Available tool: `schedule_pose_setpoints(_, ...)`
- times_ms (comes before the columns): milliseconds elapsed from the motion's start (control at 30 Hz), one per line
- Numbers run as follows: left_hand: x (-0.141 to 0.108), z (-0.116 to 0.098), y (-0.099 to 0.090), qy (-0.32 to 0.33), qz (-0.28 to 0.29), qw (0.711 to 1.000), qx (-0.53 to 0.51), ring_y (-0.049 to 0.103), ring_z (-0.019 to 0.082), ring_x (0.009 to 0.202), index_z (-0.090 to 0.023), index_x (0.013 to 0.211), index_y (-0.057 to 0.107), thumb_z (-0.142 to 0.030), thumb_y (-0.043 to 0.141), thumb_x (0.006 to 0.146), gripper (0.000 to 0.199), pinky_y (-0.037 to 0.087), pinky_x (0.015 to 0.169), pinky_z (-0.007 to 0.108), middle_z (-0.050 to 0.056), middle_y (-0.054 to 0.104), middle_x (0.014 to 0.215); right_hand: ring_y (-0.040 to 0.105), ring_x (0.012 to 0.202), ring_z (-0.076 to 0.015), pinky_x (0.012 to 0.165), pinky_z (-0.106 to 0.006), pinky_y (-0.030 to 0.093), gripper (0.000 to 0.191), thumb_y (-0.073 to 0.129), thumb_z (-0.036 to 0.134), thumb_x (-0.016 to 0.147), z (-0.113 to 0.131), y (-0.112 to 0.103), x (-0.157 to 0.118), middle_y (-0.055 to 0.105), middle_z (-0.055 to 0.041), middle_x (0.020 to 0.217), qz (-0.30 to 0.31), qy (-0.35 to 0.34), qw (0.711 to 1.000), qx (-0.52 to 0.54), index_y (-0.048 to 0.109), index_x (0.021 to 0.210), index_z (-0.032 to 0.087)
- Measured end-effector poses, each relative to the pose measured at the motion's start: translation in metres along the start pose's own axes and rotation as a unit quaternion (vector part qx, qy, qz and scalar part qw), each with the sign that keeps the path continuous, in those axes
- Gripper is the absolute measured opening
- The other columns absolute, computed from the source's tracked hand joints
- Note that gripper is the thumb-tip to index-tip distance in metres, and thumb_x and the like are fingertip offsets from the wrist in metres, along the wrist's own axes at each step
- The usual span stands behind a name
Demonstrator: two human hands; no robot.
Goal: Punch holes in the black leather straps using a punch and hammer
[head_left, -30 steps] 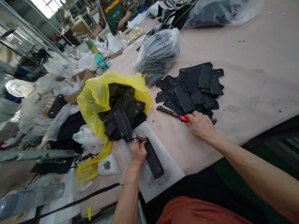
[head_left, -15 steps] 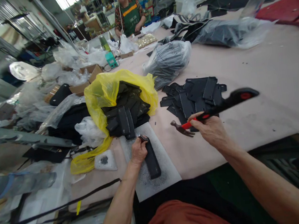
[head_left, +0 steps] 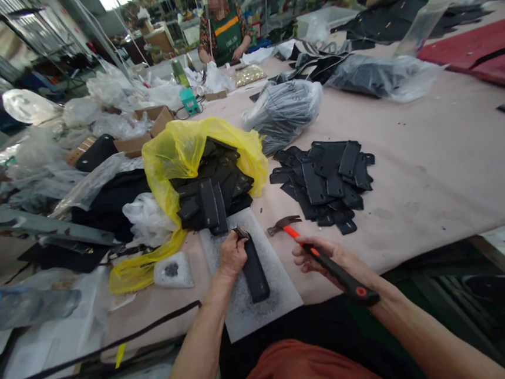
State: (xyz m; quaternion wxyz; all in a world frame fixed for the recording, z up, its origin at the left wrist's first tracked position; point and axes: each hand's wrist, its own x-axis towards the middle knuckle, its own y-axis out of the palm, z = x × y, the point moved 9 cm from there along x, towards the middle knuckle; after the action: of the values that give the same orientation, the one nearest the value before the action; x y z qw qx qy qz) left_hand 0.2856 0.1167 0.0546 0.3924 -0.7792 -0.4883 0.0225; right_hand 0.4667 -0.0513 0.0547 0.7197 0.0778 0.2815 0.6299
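Observation:
My right hand is closed around a claw hammer with a red and black handle; its head hangs above the table, just right of the board. With closed fingers, my left hand grips a small metal punch over the upper end of a black strap-like piece. That piece lies lengthwise on a white board speckled with dark bits. The punch's lower tip is hidden by my fingers. Beyond the board, more black pieces spill from a yellow plastic bag.
A loose pile of black pieces lies to the right. Behind it sits a stuffed clear bag. A small white block stands left of the board. Across the table, a person in a green apron is seated.
The hammer has swung round: its handle now points down toward me and its head sits further left. My right hand has moved slightly left and lower. My left hand stays at the black piece.

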Motion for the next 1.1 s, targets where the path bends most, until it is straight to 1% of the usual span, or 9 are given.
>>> schedule_pose_setpoints(100,-0.001,0.003,0.002,-0.010,0.008,1.000,0.009,0.067,0.019,0.087,-0.019,0.094,0.058,-0.014,0.048,0.086,0.014,0.053,0.082,0.032,0.006,0.068,0.091,0.064,0.093,-0.0186,0.081,-0.034,0.052,0.059,0.066,0.021,0.069,-0.018,0.004,-0.012,0.062,-0.0077,0.118,0.033,0.052,0.987,0.150,0.052,0.127,0.025)
schedule_pose_setpoints(200,-0.003,0.006,0.002,-0.020,0.010,1.000,0.015,0.067,0.020,0.090,-0.019,0.094,0.057,-0.014,0.048,0.085,0.014,0.053,0.083,0.032,0.006,0.068,0.091,0.065,0.088,-0.0183,0.073,-0.032,0.054,0.058,0.063,0.027,0.074,-0.027,-0.001,-0.019,0.062,-0.0103,0.118,0.004,0.120,0.975,0.187,0.047,0.130,0.024)
schedule_pose_setpoints(333,-0.004,0.006,0.002,-0.022,0.009,0.999,0.023,0.067,0.021,0.091,-0.020,0.094,0.057,-0.013,0.048,0.085,0.014,0.053,0.083,0.032,0.007,0.069,0.090,0.056,0.052,-0.0092,0.044,-0.019,0.045,0.049,0.063,0.026,0.079,-0.037,-0.018,-0.019,0.065,-0.0018,0.085,-0.087,0.204,0.972,0.079,0.044,0.124,0.025)
schedule_pose_setpoints(433,-0.004,0.003,0.001,-0.016,0.004,1.000,0.017,0.067,0.021,0.090,-0.019,0.093,0.056,-0.013,0.047,0.085,0.014,0.053,0.083,0.032,0.007,0.069,0.090,0.041,0.038,-0.0051,0.034,-0.016,0.034,0.022,0.057,0.031,0.084,-0.044,-0.019,-0.015,0.054,0.0039,0.063,-0.089,0.254,0.963,-0.019,0.052,0.101,0.019)
schedule_pose_setpoints(500,-0.004,0.002,0.000,-0.012,0.000,1.000,0.012,0.067,0.020,0.089,-0.019,0.093,0.056,-0.013,0.047,0.085,0.014,0.053,0.082,0.032,0.007,0.069,0.090,0.035,0.035,-0.0037,0.032,-0.015,0.029,0.016,0.053,0.033,0.086,-0.044,-0.018,-0.012,0.048,0.0062,0.058,-0.089,0.266,0.957,-0.081,0.051,0.089,0.018)
schedule_pose_setpoints(600,-0.004,0.003,0.000,-0.011,-0.003,1.000,0.009,0.067,0.021,0.088,-0.019,0.093,0.056,-0.013,0.048,0.085,0.013,0.053,0.081,0.032,0.007,0.069,0.089,0.031,0.033,-0.0030,0.030,-0.015,0.024,0.017,0.049,0.036,0.087,-0.034,-0.014,-0.006,0.044,0.0078,0.058,-0.110,0.248,0.947,-0.171,0.047,0.083,0.019)
schedule_pose_setpoints(700,-0.004,0.005,0.000,-0.014,-0.005,1.000,0.010,0.068,0.021,0.088,-0.019,0.092,0.057,-0.014,0.048,0.085,0.013,0.053,0.080,0.032,0.008,0.069,0.089,0.033,0.034,-0.0035,0.030,-0.016,0.025,0.021,0.048,0.040,0.087,-0.015,-0.003,0.003,0.046,0.0077,0.059,-0.123,0.191,0.944,-0.238,0.044,0.079,0.021)
schedule_pose_setpoints(867,-0.003,0.002,-0.003,-0.005,-0.010,1.000,0.001,0.068,0.020,0.088,-0.019,0.096,0.060,-0.014,0.047,0.085,0.017,0.054,0.082,0.032,0.007,0.070,0.093,0.039,0.036,-0.0054,0.030,-0.018,0.030,0.028,0.048,0.048,0.084,0.011,0.014,0.009,0.047,0.0074,0.059,-0.153,0.078,0.948,-0.269,0.043,0.077,0.021)
schedule_pose_setpoints(1100,0.002,-0.003,-0.005,0.015,-0.018,1.000,0.011,0.068,0.021,0.091,-0.019,0.096,0.061,-0.014,0.048,0.085,0.018,0.054,0.085,0.033,0.007,0.071,0.094,0.036,0.035,-0.0050,0.031,-0.018,0.028,0.028,0.048,0.049,0.084,-0.022,0.002,-0.005,0.046,0.0088,0.058,-0.190,0.090,0.961,-0.178,0.043,0.080,0.022)
